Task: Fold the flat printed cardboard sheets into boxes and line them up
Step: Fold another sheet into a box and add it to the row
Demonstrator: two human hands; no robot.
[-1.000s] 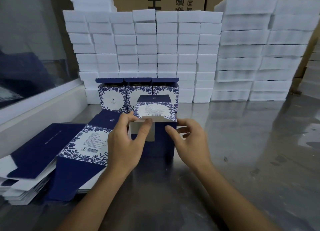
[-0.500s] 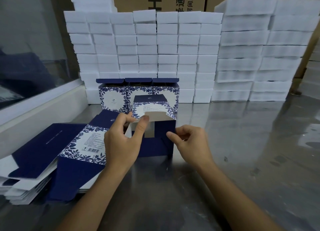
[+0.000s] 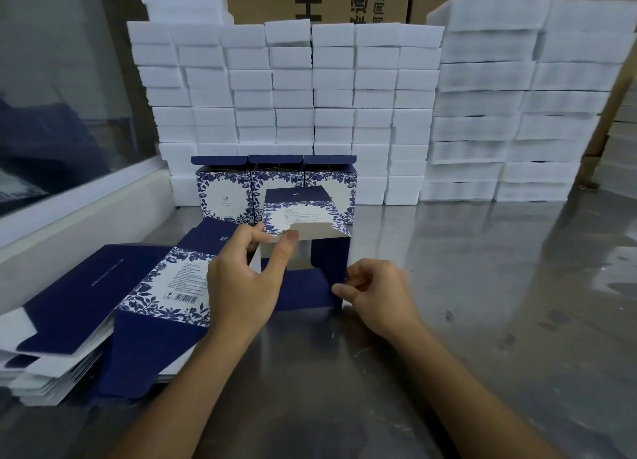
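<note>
Fourth box half-formed; three folded boxes (image 3: pixel 275 186) lined up at centre.
Left hand (image 3: pixel 241 286) and right hand (image 3: pixel 375 293) each pinch the open box (image 3: pixel 310 283); flat sheets (image 3: pixel 103 307) wait lower left.

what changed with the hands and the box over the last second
The right hand dropped from the box's top edge to its lower right corner and now pinches it. The half-folded box opened out squarer, flaps apart. The left hand still pinches the top flap. The three finished boxes and the flat sheets stayed put.
</note>
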